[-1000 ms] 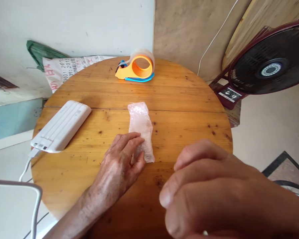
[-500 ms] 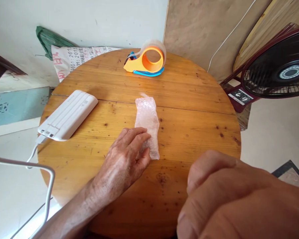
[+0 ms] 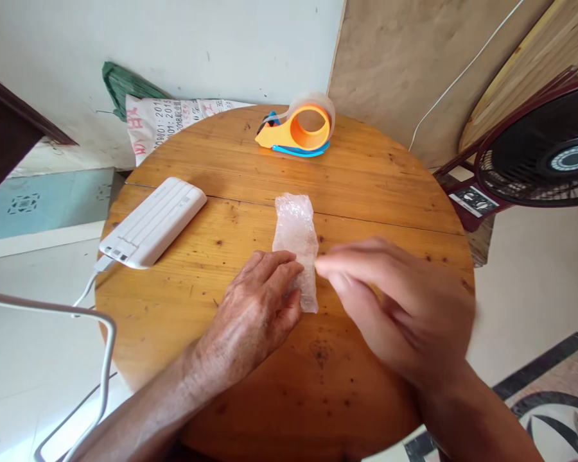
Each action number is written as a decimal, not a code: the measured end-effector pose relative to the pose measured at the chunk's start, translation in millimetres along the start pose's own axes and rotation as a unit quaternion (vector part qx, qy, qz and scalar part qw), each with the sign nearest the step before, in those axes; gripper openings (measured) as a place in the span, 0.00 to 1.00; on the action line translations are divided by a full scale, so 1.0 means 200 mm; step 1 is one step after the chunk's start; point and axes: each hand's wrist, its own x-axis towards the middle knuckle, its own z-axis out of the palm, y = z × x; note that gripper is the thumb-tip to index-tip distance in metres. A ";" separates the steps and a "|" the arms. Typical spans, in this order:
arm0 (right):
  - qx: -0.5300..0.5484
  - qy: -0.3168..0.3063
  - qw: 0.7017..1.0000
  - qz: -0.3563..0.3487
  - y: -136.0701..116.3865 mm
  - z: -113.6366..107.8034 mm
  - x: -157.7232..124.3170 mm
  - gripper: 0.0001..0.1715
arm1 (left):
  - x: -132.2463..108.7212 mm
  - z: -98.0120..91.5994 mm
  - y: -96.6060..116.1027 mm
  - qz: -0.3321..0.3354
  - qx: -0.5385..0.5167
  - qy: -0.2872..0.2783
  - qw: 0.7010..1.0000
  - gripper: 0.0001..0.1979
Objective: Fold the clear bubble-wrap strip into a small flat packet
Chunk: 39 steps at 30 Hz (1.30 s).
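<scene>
A small parcel wrapped in clear bubble wrap [image 3: 295,236] lies in the middle of the round wooden table [image 3: 376,186]. My left hand [image 3: 257,311] rests on the table with its fingers laid over the near end of the parcel, pressing it down. My right hand [image 3: 399,308] is blurred by motion just right of the parcel, fingers stretched toward its right edge, fingertips close to or touching it. I cannot make out anything between those fingers.
An orange and blue tape dispenser [image 3: 298,131] stands at the table's far edge. A white power bank [image 3: 154,221] with a cable lies at the left. A dark fan [image 3: 549,154] stands to the right. A printed sack [image 3: 173,119] leans on the wall behind.
My right hand has moved from close to the camera down to the parcel's right side. The view has shifted a little to the left. My left hand stays on the parcel.
</scene>
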 end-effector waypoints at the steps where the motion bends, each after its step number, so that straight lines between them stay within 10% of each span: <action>1: 0.007 -0.005 1.000 0.002 0.05 0.04 0.03 0.13 | 0.00 0.00 0.00 0.003 -0.001 0.003 1.000 0.15; 7: -0.004 -0.141 0.989 0.054 0.17 0.18 0.08 0.15 | 0.00 0.02 -0.01 0.007 -0.007 0.009 1.000 0.16; 15: -0.021 -0.162 0.984 0.076 0.18 0.19 0.07 0.15 | 0.00 0.01 -0.01 -0.006 -0.010 0.001 1.000 0.18; 24: 0.023 -0.007 0.980 0.195 0.35 0.24 0.10 0.14 | 0.01 0.01 -0.01 -0.007 -0.012 0.003 1.000 0.14; 39: 0.124 0.027 0.965 0.231 0.46 0.44 0.12 0.26 | 0.01 0.01 -0.02 0.020 0.011 0.024 0.999 0.13</action>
